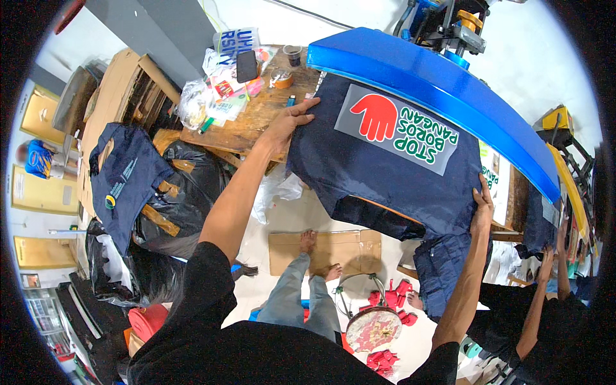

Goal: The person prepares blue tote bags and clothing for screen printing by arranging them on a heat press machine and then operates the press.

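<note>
A navy blue vest (391,183) lies spread beneath the raised blue upper plate (443,96) of a heat press. On its upper part is a translucent transfer sheet (346,115) bearing a red hand shape and green lettering upside down to me. My left hand (290,123) grips the vest's left edge, fingers toward the press. At the right edge my right hand (482,206) holds the cloth between thumb and fingers. The vest's near part hangs down with an opening in it. The plate beneath the vest is hidden.
To the left, a wooden table (273,80) bears a phone (247,66), tape roll (281,79), cup (292,55) and plastic bags. Another navy vest (125,176) lies over black bags (173,212). A round stool (373,328) stands below; a co-worker's arms (539,295) work at another press, right.
</note>
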